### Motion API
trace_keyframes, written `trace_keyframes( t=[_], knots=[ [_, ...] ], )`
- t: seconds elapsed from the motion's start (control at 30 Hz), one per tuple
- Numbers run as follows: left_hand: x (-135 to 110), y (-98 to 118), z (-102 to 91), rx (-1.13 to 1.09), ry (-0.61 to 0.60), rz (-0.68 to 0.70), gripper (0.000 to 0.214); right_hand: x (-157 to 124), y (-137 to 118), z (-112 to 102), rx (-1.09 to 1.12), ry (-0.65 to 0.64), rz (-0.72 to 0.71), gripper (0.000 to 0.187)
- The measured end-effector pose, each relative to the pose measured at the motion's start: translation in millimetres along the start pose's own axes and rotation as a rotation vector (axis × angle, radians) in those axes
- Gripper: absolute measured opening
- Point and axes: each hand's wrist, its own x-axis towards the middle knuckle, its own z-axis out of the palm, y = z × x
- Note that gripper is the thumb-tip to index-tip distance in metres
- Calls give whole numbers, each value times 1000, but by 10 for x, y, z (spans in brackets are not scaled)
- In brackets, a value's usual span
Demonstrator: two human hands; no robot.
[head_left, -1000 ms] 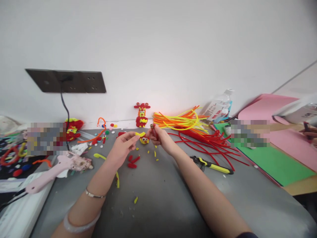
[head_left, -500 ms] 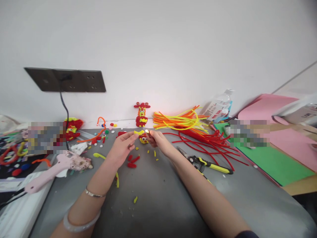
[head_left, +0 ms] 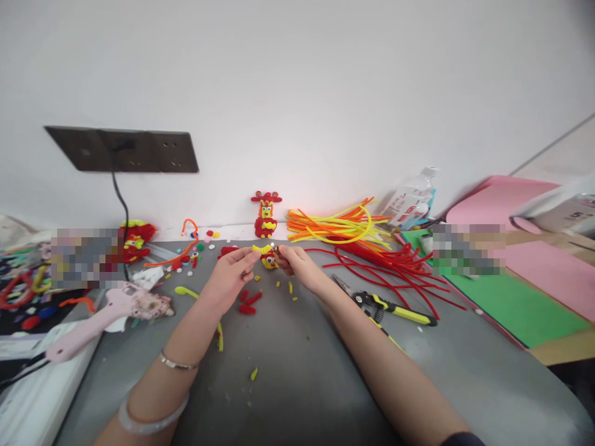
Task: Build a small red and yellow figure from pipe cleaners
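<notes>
My left hand (head_left: 232, 272) pinches a short bent piece of yellow pipe cleaner (head_left: 261, 248) between thumb and fingertips. Close beside it on the right, my right hand (head_left: 300, 265) is closed, fingertips together on something small and dark that I cannot make out. Between and behind the hands, partly covered, lies a yellow-and-red figure head (head_left: 268, 262) with a googly eye. Farther back, a finished-looking red and yellow pipe-cleaner figure (head_left: 266, 224) stands against the wall. Short red pieces (head_left: 251, 301) and yellow scraps (head_left: 290, 288) lie on the grey table below the hands.
Yellow and orange pipe cleaners (head_left: 332, 226) and red ones (head_left: 400, 266) lie right of centre, with yellow-handled pliers (head_left: 395, 310) in front. A pink glue gun (head_left: 88, 322) rests at left. Green paper (head_left: 520, 303) and a plastic bottle (head_left: 413, 198) are at right.
Both hands stay almost in place. The tip of what my right hand holds has shifted slightly, and a pale round spot beside it shows smaller now.
</notes>
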Motion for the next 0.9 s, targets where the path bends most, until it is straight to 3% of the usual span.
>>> trace_keyframes(
  t=[0.17,0.3,0.43,0.67,0.9],
  knots=[
    [1,1,-10,10,-10,-4,28,6,19,-55,-41,49,-20,44],
    [0,13,-26,27,-26,-14,28,6,33,-109,-176,13,-98,42],
    [-15,59,-40,76,-86,-84,28,4,34,-181,-222,22,-146,38],
    [-60,162,-75,240,-247,-179,27,-44,-29,-250,-486,-164,-290,36],
    [-42,149,-140,313,-285,-188,25,-58,-45,-243,-532,-193,-358,36]
  ],
)
